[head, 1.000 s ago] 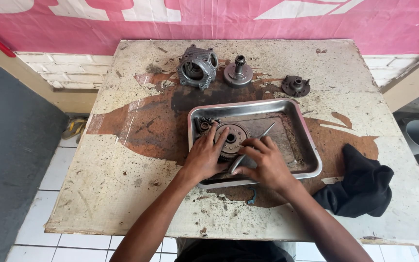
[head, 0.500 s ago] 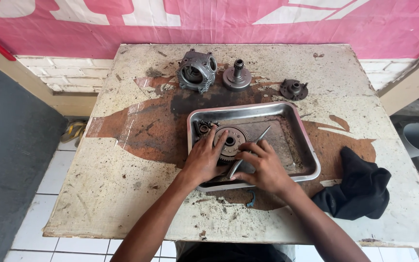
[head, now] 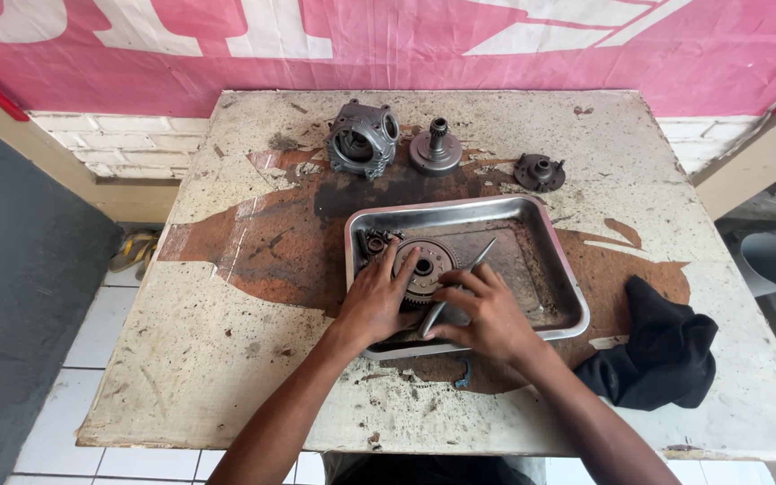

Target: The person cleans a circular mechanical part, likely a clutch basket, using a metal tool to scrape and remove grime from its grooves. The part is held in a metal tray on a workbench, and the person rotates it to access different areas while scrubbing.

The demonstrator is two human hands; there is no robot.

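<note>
A steel tray [head: 557, 260] lies in the middle of a worn table [head: 208, 341]. Inside it sits a round toothed gear assembly [head: 428, 260] with small bolts [head: 374, 241] beside it at the tray's far left corner. My left hand [head: 374, 301] presses flat on the gear's left side, fingers spread over it. My right hand [head: 487, 314] grips a slim metal tool [head: 478, 259] whose tip angles up and to the right over the tray floor.
At the table's far side stand a grey engine housing [head: 361, 139], a disc with a geared shaft [head: 436, 148] and a small dark hub [head: 539, 171]. A black rag [head: 662, 355] lies at the right. A grey pipe [head: 772, 260] shows beyond the right edge.
Both hands stay on the gear and the tool. The view has shifted slightly, so the table sits a little lower in frame.
</note>
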